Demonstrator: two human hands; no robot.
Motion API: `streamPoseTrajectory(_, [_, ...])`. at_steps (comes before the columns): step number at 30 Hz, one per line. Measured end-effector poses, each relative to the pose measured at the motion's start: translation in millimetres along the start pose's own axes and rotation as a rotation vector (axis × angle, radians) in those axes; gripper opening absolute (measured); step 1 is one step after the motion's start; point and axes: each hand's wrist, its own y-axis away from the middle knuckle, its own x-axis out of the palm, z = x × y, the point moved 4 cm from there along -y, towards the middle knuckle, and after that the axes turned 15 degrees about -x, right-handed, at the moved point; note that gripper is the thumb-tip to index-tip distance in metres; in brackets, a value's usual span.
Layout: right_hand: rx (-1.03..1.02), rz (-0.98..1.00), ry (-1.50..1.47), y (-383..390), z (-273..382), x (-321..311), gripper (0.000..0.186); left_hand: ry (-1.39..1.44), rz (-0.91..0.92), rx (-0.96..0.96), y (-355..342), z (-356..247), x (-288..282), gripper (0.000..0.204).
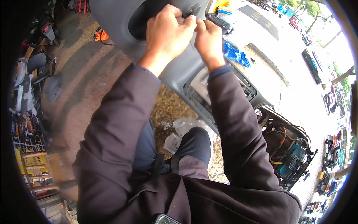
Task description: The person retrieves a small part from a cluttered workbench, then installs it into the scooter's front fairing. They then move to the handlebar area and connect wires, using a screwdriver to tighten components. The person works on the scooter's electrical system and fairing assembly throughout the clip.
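A large grey moulded plastic panel, with a dark oval recess, stands in front of me. Up at its top edge my left hand is closed, thumb pressed against the curled fingers. My right hand pinches right beside it, and the fingertips of both meet. Whatever they grip is too small or hidden to make out. Just behind the fingers sits a small grey rounded part. Below my right wrist, the panel carries a framed opening with a glossy inset.
An open compartment with wires and a teal boxy unit lies to my right. Blue plastic wrapping rests beyond my right hand. Between my legs are a clear plastic bag and a white box. Stacked boxes line the left.
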Motion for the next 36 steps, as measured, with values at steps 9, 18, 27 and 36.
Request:
streamPoseTrajectory(9, [-0.268, -0.051, 0.025, 9, -3, 3, 0.031, -0.066, 0.133, 0.004, 1, -3, 15, 0.033])
streamPoseTrajectory(18, [0.213, 0.036, -0.397, 3, -13, 5, 0.035, -0.279, 0.133, 0.067, 5, 4, 8, 0.035])
streamPoseTrajectory(27, [-0.186, 0.020, 0.079, 5, -13, -1, 0.035, 0.202, 0.023, -0.199, 10, 32, 29, 0.031])
streamPoseTrajectory(36, [-0.288, 0.010, 0.200, 18, -9, -17, 0.027, 1.246, 0.571, -0.642, 10, 36, 87, 0.029])
